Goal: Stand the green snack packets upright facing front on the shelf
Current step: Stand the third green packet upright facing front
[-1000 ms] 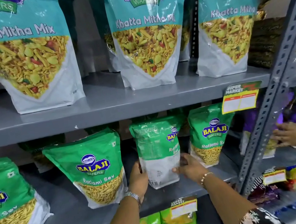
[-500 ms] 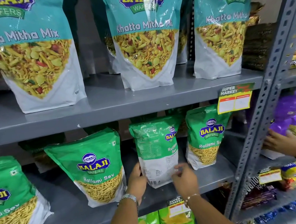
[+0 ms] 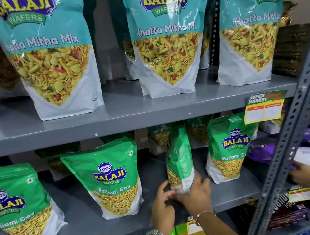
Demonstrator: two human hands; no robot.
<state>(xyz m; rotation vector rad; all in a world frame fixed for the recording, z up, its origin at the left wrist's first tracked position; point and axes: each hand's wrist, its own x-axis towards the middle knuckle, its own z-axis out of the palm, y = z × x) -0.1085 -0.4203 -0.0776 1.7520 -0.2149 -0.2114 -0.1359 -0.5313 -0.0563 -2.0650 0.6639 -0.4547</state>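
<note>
A green Ratlami Sev packet (image 3: 178, 158) stands upright on the lower grey shelf (image 3: 91, 233), turned edge-on toward me. My right hand (image 3: 196, 188) grips its base from the right and front. My left hand (image 3: 162, 203) touches the base on the left side. Front-facing green packets stand to the left (image 3: 108, 176), at the far left (image 3: 12, 203) and to the right (image 3: 229, 146). More green packets stand behind in the shadow.
Teal Khatta Mitha Mix bags (image 3: 164, 35) fill the upper shelf (image 3: 130, 117). A price tag (image 3: 263, 108) hangs from its edge. A perforated grey upright (image 3: 293, 136) bounds the right side. Another person's hand (image 3: 304, 174) touches packets in the neighbouring bay.
The held packet has rotated from showing its back panel to standing edge-on. My right hand moved from its right side to the front of its base. The view moved closer.
</note>
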